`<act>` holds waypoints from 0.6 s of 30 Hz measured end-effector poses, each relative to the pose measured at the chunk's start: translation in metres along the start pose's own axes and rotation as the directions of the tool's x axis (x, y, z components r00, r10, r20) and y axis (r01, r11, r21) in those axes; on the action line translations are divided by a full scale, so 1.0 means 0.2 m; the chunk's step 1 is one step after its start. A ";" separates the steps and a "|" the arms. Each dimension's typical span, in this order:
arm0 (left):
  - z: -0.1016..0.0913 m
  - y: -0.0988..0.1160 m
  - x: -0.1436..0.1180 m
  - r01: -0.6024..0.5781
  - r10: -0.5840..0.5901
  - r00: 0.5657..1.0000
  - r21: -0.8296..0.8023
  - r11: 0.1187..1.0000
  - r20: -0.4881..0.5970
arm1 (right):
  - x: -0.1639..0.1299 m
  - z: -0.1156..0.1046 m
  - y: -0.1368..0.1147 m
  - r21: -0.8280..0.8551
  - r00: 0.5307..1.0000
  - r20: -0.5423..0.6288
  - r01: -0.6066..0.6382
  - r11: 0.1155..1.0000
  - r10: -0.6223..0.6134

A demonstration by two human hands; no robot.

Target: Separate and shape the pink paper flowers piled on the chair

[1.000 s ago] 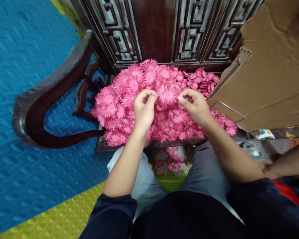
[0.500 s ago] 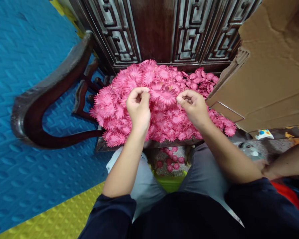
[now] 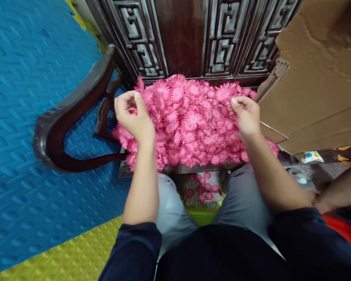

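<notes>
A broad heap of pink artificial flower heads (image 3: 190, 121) covers a dark wooden seat (image 3: 181, 169). My left hand (image 3: 133, 111) is raised over the heap's left end, thumb and index finger pinched on a pink flower head (image 3: 140, 84) seen nearly edge-on. Over the right end, my right hand (image 3: 247, 115) also pinches a pink flower head (image 3: 226, 92), its petals facing up. The hands are well apart, with the heap between them.
A curved wooden armrest (image 3: 51, 144) stands at left over blue matting (image 3: 14, 97). Carved wooden panels (image 3: 179, 35) rise behind, and a large cardboard box (image 3: 318, 97) is at right. Fallen flowers (image 3: 204, 187) lie on the floor. Another person's arm (image 3: 339, 187) reaches in from the right.
My hands have moved apart from the middle of the heap, left hand leftward and right hand rightward. The two flower heads that overlapped between them are now separated, one in each hand.
</notes>
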State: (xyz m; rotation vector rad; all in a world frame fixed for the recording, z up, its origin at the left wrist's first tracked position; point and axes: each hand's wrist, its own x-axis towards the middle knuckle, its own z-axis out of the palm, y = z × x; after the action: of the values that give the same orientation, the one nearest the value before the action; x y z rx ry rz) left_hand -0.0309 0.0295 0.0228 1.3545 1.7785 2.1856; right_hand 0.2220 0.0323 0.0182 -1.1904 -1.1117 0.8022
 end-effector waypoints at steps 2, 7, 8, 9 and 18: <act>0.01 0.00 -0.01 -0.058 0.051 0.997 0.146 0.988 0.050 | -0.02 0.02 0.01 0.021 0.998 0.059 -0.031 0.999 0.030; 0.04 -0.05 -0.01 -0.164 0.058 0.947 0.319 0.934 0.317 | -0.08 0.09 0.05 0.047 0.980 0.190 -0.076 0.996 0.066; 0.04 -0.06 -0.01 -0.157 0.051 0.941 0.297 0.942 0.336 | -0.08 0.09 0.06 0.052 0.979 0.191 -0.085 0.995 0.074; 0.04 -0.06 -0.01 -0.137 0.042 0.943 0.269 0.953 0.330 | -0.08 0.09 0.06 0.056 0.978 0.191 -0.093 0.994 0.081; 0.10 0.18 -0.28 -0.216 0.127 0.807 0.089 0.972 0.576 | -0.11 0.10 0.00 0.036 0.930 0.366 -0.055 0.998 0.038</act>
State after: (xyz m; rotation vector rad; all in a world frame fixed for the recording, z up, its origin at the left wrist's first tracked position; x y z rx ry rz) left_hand 0.0341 0.0037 0.0179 2.0040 1.6456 1.4702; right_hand 0.1971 0.0170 0.0131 -1.0561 -1.3635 1.1119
